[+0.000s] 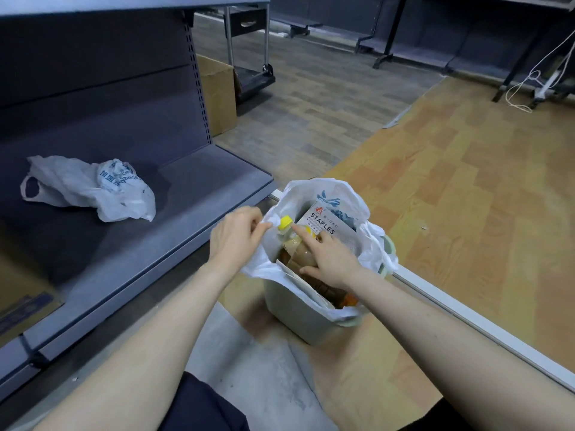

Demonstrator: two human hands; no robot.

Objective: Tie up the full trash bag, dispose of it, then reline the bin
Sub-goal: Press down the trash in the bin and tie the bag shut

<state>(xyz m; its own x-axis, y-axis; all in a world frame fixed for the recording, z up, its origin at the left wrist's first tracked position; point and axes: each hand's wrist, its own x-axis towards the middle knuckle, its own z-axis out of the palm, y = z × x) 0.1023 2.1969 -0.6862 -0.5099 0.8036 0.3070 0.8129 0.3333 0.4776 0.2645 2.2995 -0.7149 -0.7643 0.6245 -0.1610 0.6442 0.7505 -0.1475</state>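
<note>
A pale green bin (298,315) stands on the wood-pattern floor (451,188), just beside the base shelf (193,194) of a dark grey shelving unit. The bin is lined with a white trash bag (314,189), its mouth open and its edges draped over the rim. Inside the bag sit a bottle with a yellow cap (285,223), holding brown liquid, and a white box printed "STAPLES" (326,223) leaning against the far side. The left hand (235,236) is at the near-left edge of the bag, its fingers pinching a fold of the white plastic beside the cap. The right hand (329,259) lies on top of the bottle, fingers relaxed and spread, the index finger extended toward the cap; it grips nothing. A second white plastic bag (90,188), crumpled and bearing blue print, lies on the base shelf, well apart from the bin. A cardboard box (217,91) stands on the floor beyond the shelving unit.
</note>
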